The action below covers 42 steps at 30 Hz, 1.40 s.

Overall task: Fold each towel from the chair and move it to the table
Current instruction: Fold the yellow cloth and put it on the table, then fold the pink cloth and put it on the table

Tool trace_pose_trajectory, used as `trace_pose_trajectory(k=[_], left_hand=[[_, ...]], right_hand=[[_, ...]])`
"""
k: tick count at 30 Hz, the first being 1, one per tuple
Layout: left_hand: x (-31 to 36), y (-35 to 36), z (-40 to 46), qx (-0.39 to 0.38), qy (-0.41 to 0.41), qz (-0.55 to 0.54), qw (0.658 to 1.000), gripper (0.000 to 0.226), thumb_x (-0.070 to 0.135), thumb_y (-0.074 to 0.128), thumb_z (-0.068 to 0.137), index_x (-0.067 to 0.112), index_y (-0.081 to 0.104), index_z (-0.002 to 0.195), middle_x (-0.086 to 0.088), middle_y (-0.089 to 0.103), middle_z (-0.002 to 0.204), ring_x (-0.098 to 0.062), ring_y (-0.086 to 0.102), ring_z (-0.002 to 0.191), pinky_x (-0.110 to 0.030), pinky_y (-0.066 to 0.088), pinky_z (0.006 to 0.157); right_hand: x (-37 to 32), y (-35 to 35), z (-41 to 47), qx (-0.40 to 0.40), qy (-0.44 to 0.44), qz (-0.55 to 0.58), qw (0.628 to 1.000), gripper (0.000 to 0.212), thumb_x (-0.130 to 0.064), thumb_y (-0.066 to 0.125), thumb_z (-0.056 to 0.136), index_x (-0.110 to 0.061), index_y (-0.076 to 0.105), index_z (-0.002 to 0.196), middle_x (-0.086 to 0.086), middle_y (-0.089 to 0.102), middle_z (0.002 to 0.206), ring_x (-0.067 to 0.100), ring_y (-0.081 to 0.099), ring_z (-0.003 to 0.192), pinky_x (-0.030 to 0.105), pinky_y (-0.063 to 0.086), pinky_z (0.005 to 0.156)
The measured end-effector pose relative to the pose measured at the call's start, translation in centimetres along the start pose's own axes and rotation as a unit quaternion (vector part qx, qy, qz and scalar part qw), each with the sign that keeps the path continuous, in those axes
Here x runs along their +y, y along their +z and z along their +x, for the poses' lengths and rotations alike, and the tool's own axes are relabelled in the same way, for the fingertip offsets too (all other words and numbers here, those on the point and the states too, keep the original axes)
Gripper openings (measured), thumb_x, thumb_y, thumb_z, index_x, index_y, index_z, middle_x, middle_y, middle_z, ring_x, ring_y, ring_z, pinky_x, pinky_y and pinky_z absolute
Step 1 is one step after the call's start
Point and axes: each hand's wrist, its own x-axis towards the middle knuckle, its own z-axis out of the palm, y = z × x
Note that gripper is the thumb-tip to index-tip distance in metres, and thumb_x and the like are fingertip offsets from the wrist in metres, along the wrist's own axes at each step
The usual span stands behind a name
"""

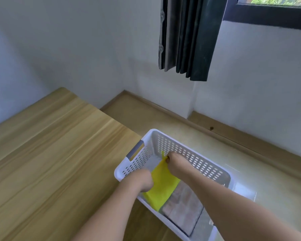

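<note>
One yellow towel [163,186], one white basket [195,159], two hands, one table [50,162], one curtain [189,37]

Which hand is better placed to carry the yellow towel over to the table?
Left, probably. Both hands grip the yellow towel in the white basket, but the left hand is on the side next to the wooden table; the right hand is farther away.

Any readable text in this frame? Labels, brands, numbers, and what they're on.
None readable.
White basket: no label shows.
Yellow towel: plain.
Pinkish checked cloth beneath it: pattern only, no lettering.
Table, dark curtain: no text.
</note>
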Motion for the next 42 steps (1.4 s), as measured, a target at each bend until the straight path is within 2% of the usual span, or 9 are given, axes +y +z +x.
trace_pose_trajectory(k=[4,8,11,15,19,23,30,35,42], left_hand=[[0.0,0.0,1.9,-0.025,-0.030,-0.006,0.999,0.024,-0.002,0.038,0.087,0.008,0.044,0.065,-0.009,0.036,0.061,-0.021,0.030,0.052,-0.029,0.023,0.048],[0.2,0.4,3.0,-0.074,-0.032,-0.004,0.997,0.031,-0.002,0.037,0.090,-0.010,0.057,0.112,-0.027,0.060,0.096,-0.024,0.042,0.067,-0.034,0.035,0.062],[0.3,0.8,4.0,-0.091,-0.023,0.041,0.995,0.018,0.001,0.037,0.092,0.001,0.055,0.097,-0.014,0.046,0.077,-0.027,0.043,0.065,-0.036,0.036,0.067],[0.0,1.4,5.6,-0.120,-0.042,0.067,0.990,0.032,0.003,0.035,0.092,0.000,0.055,0.116,-0.021,0.055,0.112,-0.035,0.057,0.099,-0.040,0.042,0.075],[0.4,1.6,6.1,-0.147,-0.058,0.093,0.983,0.024,0.005,0.034,0.092,0.004,0.053,0.106,-0.020,0.051,0.110,-0.037,0.054,0.108,-0.049,0.043,0.095],[0.8,1.1,5.2,-0.145,-0.061,0.104,0.982,0.027,0.006,0.036,0.092,0.004,0.056,0.109,-0.019,0.056,0.114,-0.038,0.055,0.113,-0.049,0.044,0.097],[-0.1,-0.9,-1.4,0.107,0.016,0.068,0.992,0.027,0.004,0.041,0.088,0.010,0.057,0.109,-0.012,0.060,0.117,-0.031,0.058,0.106,-0.036,0.043,0.075],[-3.3,-1.2,-7.8,0.297,0.085,0.073,0.948,0.025,0.012,0.040,0.093,0.013,0.050,0.115,-0.007,0.054,0.124,-0.029,0.049,0.116,-0.036,0.040,0.093],[-12.2,-0.1,-18.1,0.438,0.102,0.051,0.892,0.034,0.017,0.039,0.094,0.013,0.045,0.128,-0.006,0.049,0.135,-0.027,0.045,0.123,-0.037,0.038,0.099]], right_hand=[[0.5,1.6,2.0,-0.029,0.019,-0.020,0.999,0.027,-0.019,0.035,0.099,-0.012,0.054,0.118,0.015,0.057,0.120,0.031,0.056,0.110,0.032,0.044,0.081],[0.7,3.2,3.2,-0.051,0.039,-0.040,0.997,0.030,-0.019,0.033,0.100,-0.019,0.048,0.127,0.010,0.054,0.127,0.031,0.055,0.114,0.036,0.047,0.090],[0.6,4.5,4.0,-0.050,0.030,-0.061,0.996,0.031,-0.016,0.035,0.100,-0.017,0.046,0.129,0.010,0.053,0.129,0.032,0.056,0.115,0.038,0.047,0.090],[0.4,5.5,4.7,-0.026,0.027,-0.112,0.993,0.032,-0.008,0.037,0.098,-0.012,0.047,0.128,0.011,0.054,0.128,0.034,0.057,0.115,0.040,0.048,0.087],[0.2,6.4,4.5,-0.008,0.015,-0.128,0.992,0.029,-0.009,0.032,0.100,-0.008,0.046,0.126,0.014,0.053,0.127,0.035,0.057,0.114,0.043,0.047,0.087],[0.4,5.5,3.5,-0.022,0.008,-0.106,0.994,0.028,-0.011,0.039,0.099,-0.007,0.045,0.126,0.014,0.051,0.128,0.034,0.054,0.117,0.041,0.046,0.091],[-1.1,0.2,-2.5,0.001,-0.016,-0.057,0.998,0.026,-0.022,0.040,0.098,-0.006,0.047,0.118,0.015,0.051,0.125,0.033,0.052,0.115,0.035,0.043,0.090],[-5.0,-2.8,-9.1,0.074,-0.047,-0.051,0.995,0.031,-0.024,0.041,0.097,-0.010,0.047,0.124,0.011,0.052,0.126,0.032,0.051,0.116,0.035,0.042,0.089],[-13.9,-3.1,-20.8,0.188,-0.092,-0.058,0.976,0.034,-0.019,0.041,0.095,-0.008,0.047,0.127,0.012,0.054,0.123,0.030,0.050,0.113,0.036,0.039,0.091]])
